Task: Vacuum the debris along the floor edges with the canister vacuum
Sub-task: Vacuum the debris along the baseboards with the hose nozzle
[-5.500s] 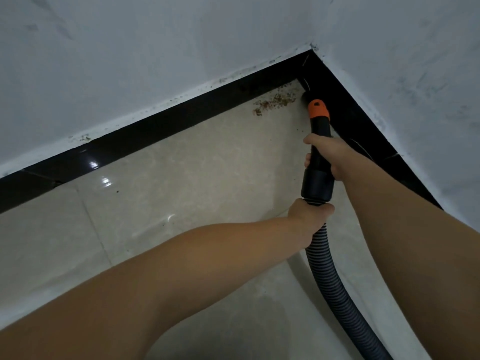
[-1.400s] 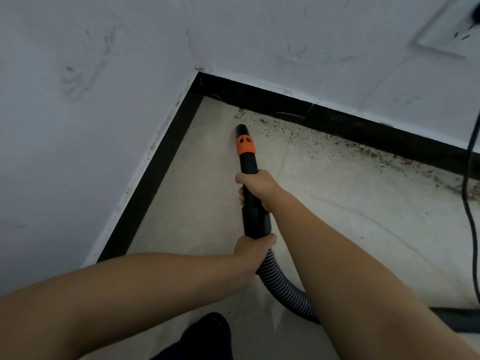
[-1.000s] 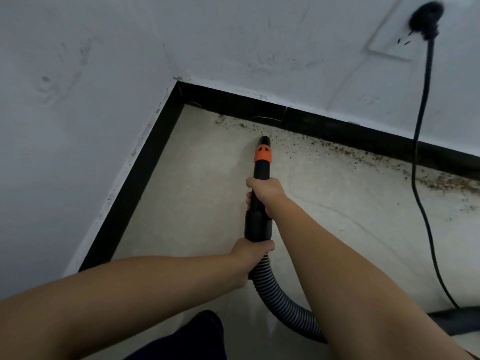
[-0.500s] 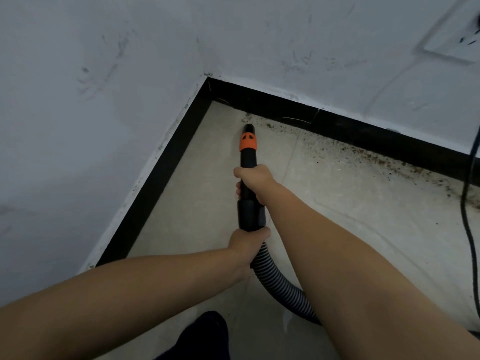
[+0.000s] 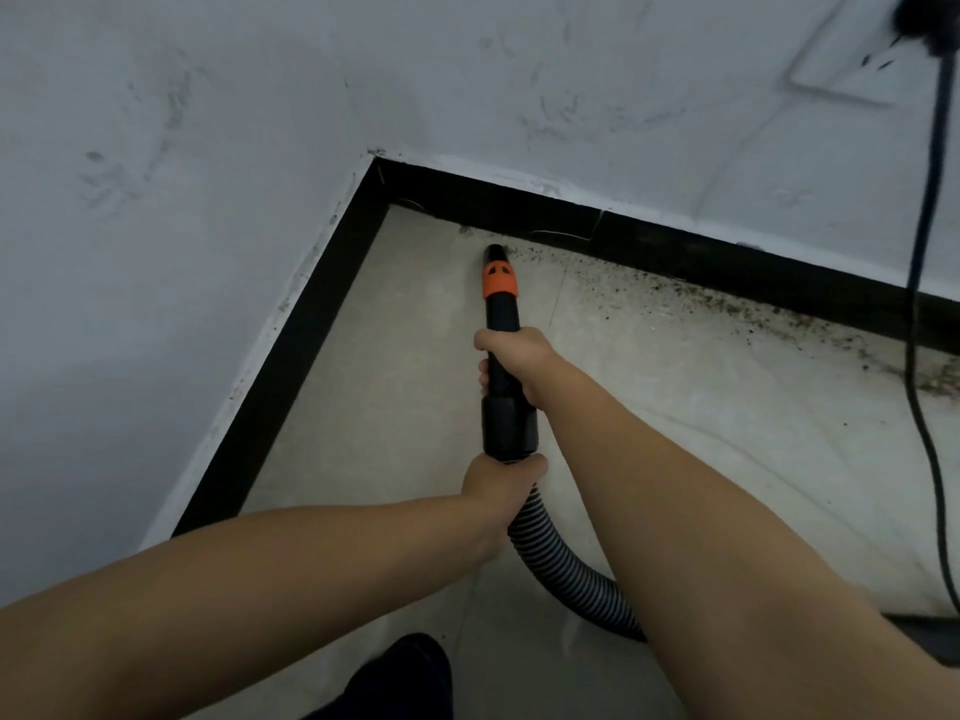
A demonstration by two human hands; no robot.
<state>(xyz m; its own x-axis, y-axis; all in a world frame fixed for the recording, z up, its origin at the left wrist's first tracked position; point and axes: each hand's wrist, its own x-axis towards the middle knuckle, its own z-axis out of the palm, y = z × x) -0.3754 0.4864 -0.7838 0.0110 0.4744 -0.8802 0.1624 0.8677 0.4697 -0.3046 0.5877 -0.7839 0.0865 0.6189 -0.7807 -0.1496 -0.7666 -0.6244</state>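
Ribbed grey hose (image 5: pixel 566 569), smooth black nozzle (image 5: pixel 501 309) — gritty debris (image 5: pixel 691 298) beside.

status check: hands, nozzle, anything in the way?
Right hand and left hand shut on nozzle. Tip at debris near corner. Power cord hangs over the trail ahead.

Black nozzle (image 5: pixel 502 324) with an orange band (image 5: pixel 501 281) bearing small dark marks near its tip. Ribbed hose (image 5: pixel 566 569), black with pale grey ridges. Glossy black skirting (image 5: pixel 727 254) beneath white, grey-smudged walls (image 5: pixel 208 148). Pale beige floor tiles (image 5: pixel 395 397), speckled with brown-black debris (image 5: pixel 691 298) along the edge. Black cord (image 5: pixel 914 304); white socket plate (image 5: pixel 852 70).
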